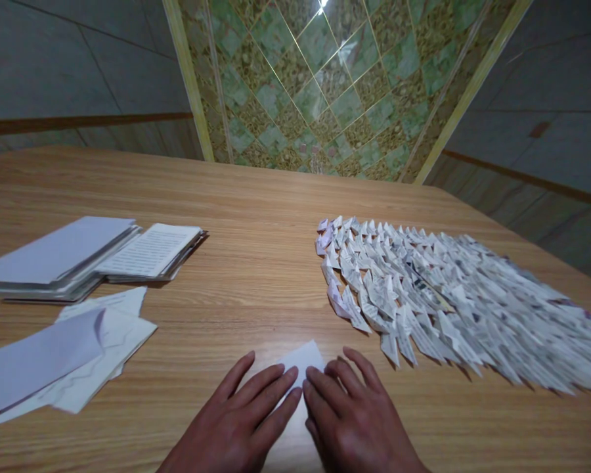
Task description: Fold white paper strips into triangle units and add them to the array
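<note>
A small white sheet of paper point(303, 360) lies on the wooden table point(256, 263) at the near edge. My left hand point(239, 420) rests flat on its left part, fingers stretched out and pointing up-right. My right hand point(354, 414) lies flat on its right part, fingers extended toward the left hand. The fingertips of both hands almost meet over the paper's middle. Most of the sheet is hidden under the hands.
A wide spread of several small folded paper pieces point(448, 302) covers the table's right side. At the left lie stacked printed pages point(93, 256) and, nearer, loose white sheets point(64, 361). Tiled wall point(320, 85) stands behind the table's far edge.
</note>
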Demonstrator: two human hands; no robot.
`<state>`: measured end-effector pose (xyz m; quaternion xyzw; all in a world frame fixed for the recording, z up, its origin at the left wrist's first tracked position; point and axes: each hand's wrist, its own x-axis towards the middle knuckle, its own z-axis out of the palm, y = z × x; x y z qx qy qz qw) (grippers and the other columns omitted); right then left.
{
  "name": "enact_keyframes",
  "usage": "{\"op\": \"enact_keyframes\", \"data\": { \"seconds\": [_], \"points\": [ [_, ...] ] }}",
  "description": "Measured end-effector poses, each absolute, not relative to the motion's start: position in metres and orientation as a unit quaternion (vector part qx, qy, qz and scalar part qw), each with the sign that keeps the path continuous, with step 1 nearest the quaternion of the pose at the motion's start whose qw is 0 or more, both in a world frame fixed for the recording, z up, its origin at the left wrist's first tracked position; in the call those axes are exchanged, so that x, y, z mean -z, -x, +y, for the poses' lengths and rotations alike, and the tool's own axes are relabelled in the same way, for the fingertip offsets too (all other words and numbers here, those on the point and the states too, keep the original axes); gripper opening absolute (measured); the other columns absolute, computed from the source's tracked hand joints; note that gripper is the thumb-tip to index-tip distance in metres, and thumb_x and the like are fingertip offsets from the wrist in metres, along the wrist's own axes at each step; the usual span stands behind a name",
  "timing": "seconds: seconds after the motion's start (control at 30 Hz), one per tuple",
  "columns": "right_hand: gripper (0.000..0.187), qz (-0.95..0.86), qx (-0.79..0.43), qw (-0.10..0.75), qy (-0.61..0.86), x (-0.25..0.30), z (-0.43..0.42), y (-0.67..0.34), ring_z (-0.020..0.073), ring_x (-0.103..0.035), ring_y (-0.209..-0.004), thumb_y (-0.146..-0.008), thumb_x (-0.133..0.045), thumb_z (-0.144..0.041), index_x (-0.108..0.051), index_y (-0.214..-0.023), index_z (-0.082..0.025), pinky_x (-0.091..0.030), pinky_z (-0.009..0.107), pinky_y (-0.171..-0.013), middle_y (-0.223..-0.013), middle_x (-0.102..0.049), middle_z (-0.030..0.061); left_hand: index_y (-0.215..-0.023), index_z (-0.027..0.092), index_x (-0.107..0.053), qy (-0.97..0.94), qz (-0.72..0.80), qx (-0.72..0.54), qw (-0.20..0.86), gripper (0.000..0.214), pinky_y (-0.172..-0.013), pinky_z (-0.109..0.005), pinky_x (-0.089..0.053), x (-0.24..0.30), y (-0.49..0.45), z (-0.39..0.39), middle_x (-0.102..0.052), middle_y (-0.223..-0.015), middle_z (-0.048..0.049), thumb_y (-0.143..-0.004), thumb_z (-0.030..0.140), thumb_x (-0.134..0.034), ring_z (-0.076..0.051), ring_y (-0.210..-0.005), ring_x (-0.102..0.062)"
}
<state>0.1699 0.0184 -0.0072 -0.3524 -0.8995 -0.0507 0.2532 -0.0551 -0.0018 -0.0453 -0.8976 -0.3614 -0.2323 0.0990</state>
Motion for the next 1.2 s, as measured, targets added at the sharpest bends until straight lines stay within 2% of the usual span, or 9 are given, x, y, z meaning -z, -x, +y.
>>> {"op": "enact_keyframes", "data": {
  "seconds": [0.27, 0.43, 0.57, 0.77, 0.83, 0.97, 1.07, 1.13, 1.2],
  "points": [
    [0.022, -0.901, 0.069, 0.175, 0.39, -0.003, 0.019, -0.181, 0.0287, -0.064, -0.092, -0.078, -0.083, -0.024, -0.075, -0.098, -0.019, -0.034, 0.052, -0.108, -0.104, -0.078, 0.006, -0.131, 0.024, -0.066, 0.918, -0.305, 0.184, 0.175, 0.042, -0.126, -0.051, -0.003, 0.026, 0.079, 0.0, -0.068, -0.138, -0.001, -0.105, 0.017, -0.034, -0.024, -0.126, -0.058],
    [0.012, -0.896, 0.071, 0.137, 0.416, -0.011, 0.022, -0.18, 0.0266, -0.063, -0.087, -0.08, -0.083, -0.028, -0.076, -0.082, -0.019, -0.033, 0.051, -0.111, -0.085, -0.075, 0.005, -0.133, 0.023, -0.065, 0.92, -0.303, 0.177, 0.175, 0.04, -0.127, -0.047, -0.003, 0.019, 0.081, 0.0, -0.071, -0.133, -0.0009, -0.105, 0.02, -0.036, -0.022, -0.122, -0.061],
    [0.009, -0.904, 0.04, 0.126, 0.406, -0.011, 0.026, -0.177, 0.0256, -0.063, -0.092, -0.087, -0.078, -0.026, -0.075, -0.088, -0.018, -0.032, 0.049, -0.111, -0.087, -0.074, 0.0047, -0.131, 0.022, -0.064, 0.904, -0.347, 0.205, 0.141, 0.035, -0.126, -0.042, -0.012, 0.021, 0.074, -0.003, -0.071, -0.131, -0.0028, -0.104, 0.019, -0.041, -0.02, -0.126, -0.059],
    [0.006, -0.9, -0.059, 0.134, 0.411, -0.012, 0.03, -0.175, 0.0248, -0.062, -0.098, -0.091, -0.072, -0.022, -0.071, -0.094, -0.017, -0.037, 0.046, -0.106, -0.102, -0.074, 0.0052, -0.133, 0.019, -0.06, 0.879, -0.398, 0.244, 0.097, 0.036, -0.122, -0.034, -0.02, 0.017, 0.067, -0.005, -0.07, -0.128, -0.0073, -0.103, 0.035, -0.049, -0.021, -0.12, -0.061],
    [0.002, -0.894, -0.085, 0.138, 0.417, -0.014, 0.031, -0.175, 0.0237, -0.061, -0.097, -0.092, -0.068, -0.018, -0.07, -0.091, -0.017, -0.038, 0.044, -0.104, -0.101, -0.073, 0.0046, -0.132, 0.02, -0.059, 0.876, -0.408, 0.243, 0.079, 0.034, -0.119, -0.035, -0.027, 0.012, 0.064, -0.003, -0.07, -0.126, -0.0078, -0.102, 0.034, -0.051, -0.022, -0.117, -0.062],
    [0.009, -0.885, -0.129, 0.152, 0.421, -0.018, 0.035, -0.177, 0.0228, -0.06, -0.094, -0.094, -0.063, -0.013, -0.069, -0.09, -0.019, -0.041, 0.043, -0.1, -0.097, -0.073, 0.0043, -0.125, 0.021, -0.061, 0.876, -0.403, 0.258, 0.053, 0.026, -0.111, -0.04, -0.035, 0.002, 0.051, 0.004, -0.071, -0.123, -0.0082, -0.101, 0.03, -0.055, -0.023, -0.111, -0.064],
    [0.017, -0.872, -0.145, 0.171, 0.436, -0.021, 0.038, -0.182, 0.0246, -0.06, -0.097, -0.091, -0.065, -0.01, -0.068, -0.105, -0.019, -0.046, 0.042, -0.095, -0.103, -0.073, 0.0065, -0.113, 0.023, -0.066, 0.877, -0.393, 0.273, 0.049, 0.021, -0.111, -0.044, -0.032, -0.001, 0.038, 0.008, -0.074, -0.109, -0.0039, -0.104, 0.023, -0.047, -0.022, -0.103, -0.065],
    [0.038, -0.877, -0.129, 0.194, 0.42, -0.024, 0.039, -0.186, 0.0275, -0.058, -0.111, -0.091, -0.065, -0.008, -0.061, -0.127, -0.019, -0.045, 0.045, -0.099, -0.125, -0.068, 0.0109, -0.106, 0.023, -0.069, 0.881, -0.38, 0.274, 0.061, 0.029, -0.112, -0.046, -0.028, -0.001, 0.033, 0.008, -0.075, -0.101, -0.0024, -0.107, 0.021, -0.04, -0.022, -0.101, -0.064],
    [0.048, -0.894, -0.118, 0.204, 0.38, -0.027, 0.038, -0.19, 0.0289, -0.051, -0.126, -0.094, -0.062, -0.009, -0.054, -0.139, -0.024, -0.042, 0.047, -0.106, -0.146, -0.054, 0.0128, -0.107, 0.024, -0.069, 0.889, -0.367, 0.265, 0.065, 0.037, -0.112, -0.047, -0.026, 0.001, 0.029, 0.006, -0.075, -0.103, -0.0037, -0.109, 0.022, -0.033, -0.022, -0.101, -0.065]
  ]
}}
